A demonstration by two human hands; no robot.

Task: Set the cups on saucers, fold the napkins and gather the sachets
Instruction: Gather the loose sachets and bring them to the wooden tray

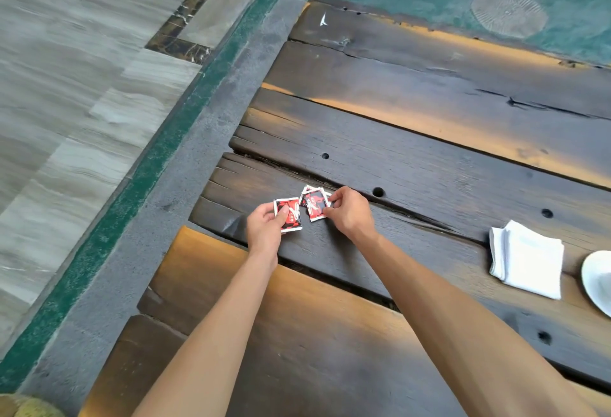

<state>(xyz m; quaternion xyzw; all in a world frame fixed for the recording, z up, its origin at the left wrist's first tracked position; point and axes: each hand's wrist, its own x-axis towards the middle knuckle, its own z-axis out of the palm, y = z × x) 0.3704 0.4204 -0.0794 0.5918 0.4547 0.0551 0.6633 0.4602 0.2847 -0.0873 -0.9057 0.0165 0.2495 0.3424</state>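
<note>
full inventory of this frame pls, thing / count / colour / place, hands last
sachets: at least three, red, black and white; one in the left hand, the rest overlapping under the right hand, near the table's left end
folded napkins: one stack, white, on the table at right, beside the saucer
saucer: one, white, at the right edge of the view, cut off
table: one, dark weathered wood planks with holes and cracks
bench: one, dark and orange-toned wood, nearest the camera
floor: grey stone tiles with a green painted border
left hand: holds one sachet by its edge
right hand: pinches the overlapping sachets
</note>
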